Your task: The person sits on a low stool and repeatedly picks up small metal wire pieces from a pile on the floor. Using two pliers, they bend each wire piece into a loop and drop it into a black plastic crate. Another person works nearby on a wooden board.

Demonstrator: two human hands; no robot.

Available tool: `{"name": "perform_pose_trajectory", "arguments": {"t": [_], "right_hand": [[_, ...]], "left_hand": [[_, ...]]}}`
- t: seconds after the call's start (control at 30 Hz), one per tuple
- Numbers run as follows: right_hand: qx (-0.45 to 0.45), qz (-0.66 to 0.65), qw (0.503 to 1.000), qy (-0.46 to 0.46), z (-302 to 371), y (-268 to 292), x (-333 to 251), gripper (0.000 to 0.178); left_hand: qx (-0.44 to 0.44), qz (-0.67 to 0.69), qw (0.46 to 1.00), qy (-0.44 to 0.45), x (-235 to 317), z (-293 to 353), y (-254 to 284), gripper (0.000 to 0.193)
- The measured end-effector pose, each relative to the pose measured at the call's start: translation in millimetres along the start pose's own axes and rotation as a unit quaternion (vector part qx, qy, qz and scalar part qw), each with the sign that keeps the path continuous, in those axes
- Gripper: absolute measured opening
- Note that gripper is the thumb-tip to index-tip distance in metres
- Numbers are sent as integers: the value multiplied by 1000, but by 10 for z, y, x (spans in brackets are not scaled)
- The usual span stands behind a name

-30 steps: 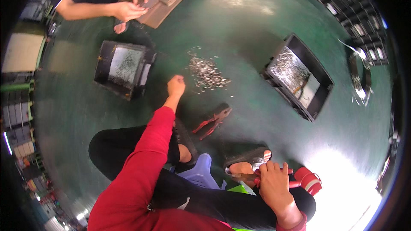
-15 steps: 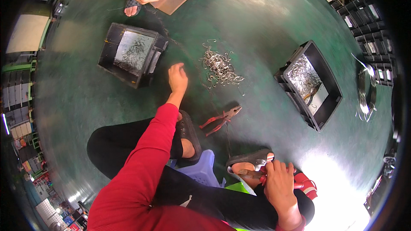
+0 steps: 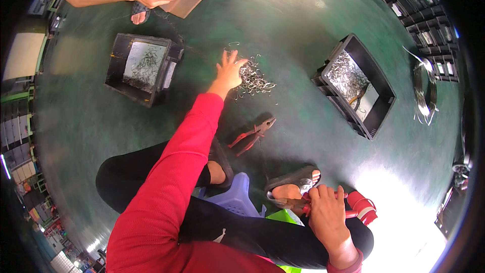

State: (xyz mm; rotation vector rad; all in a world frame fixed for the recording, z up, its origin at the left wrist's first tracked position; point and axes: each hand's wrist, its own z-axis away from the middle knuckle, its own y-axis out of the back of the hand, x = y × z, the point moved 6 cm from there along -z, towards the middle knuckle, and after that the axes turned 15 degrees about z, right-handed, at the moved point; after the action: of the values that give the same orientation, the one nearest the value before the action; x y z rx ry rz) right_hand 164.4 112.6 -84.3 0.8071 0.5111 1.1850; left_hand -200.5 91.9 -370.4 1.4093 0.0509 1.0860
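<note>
Holding L hand [image 3: 229,73] w/ fingers apart at L side of bent wire pieces [image 3: 256,79], heaped on floor [image 3: 295,141], far ctr; can't tell if touching. Gripping red-handled pliers [image 3: 305,206] in R hand [image 3: 327,213], near R, w/ fingers clamped round handles. Also seeing 2nd pliers [image 3: 256,130] nearer than heap, plus L blk bin [image 3: 117,65] & R blk bin [image 3: 374,77].

On the floor [image 3: 298,139] before me I note a bent-wire pile [image 3: 256,81] with my left hand [image 3: 229,75] at its left edge, pliers [image 3: 259,129] nearer me, one bin [image 3: 115,63] to the pile's left, a second bin [image 3: 373,65] to its right, and a wire coil [image 3: 419,90] toward the floor's right edge.
</note>
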Motion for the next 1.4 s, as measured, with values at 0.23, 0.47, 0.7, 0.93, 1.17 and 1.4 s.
{"name": "perform_pose_trajectory", "arguments": {"t": [0.23,0.47,0.7,0.93,1.17,1.4], "right_hand": [[-4,-3,1000,-12,101,1,-2,26],[-7,7,1000,-19,178,-85,-30,22],[-8,-10,999,-34,248,-152,-19,24],[-21,6,999,-36,276,-158,-14,30],[-16,-2,999,-44,278,-135,-7,32],[-24,0,998,-51,270,-168,-7,31]], "left_hand": [[173,167,957,-161,275,164,113,21],[146,318,935,-58,127,123,225,14],[205,376,897,-113,281,-20,372,14],[205,128,965,-101,257,184,10,30],[128,54,988,-60,278,395,-595,9],[121,7,982,-148,570,250,-671,14]]}}
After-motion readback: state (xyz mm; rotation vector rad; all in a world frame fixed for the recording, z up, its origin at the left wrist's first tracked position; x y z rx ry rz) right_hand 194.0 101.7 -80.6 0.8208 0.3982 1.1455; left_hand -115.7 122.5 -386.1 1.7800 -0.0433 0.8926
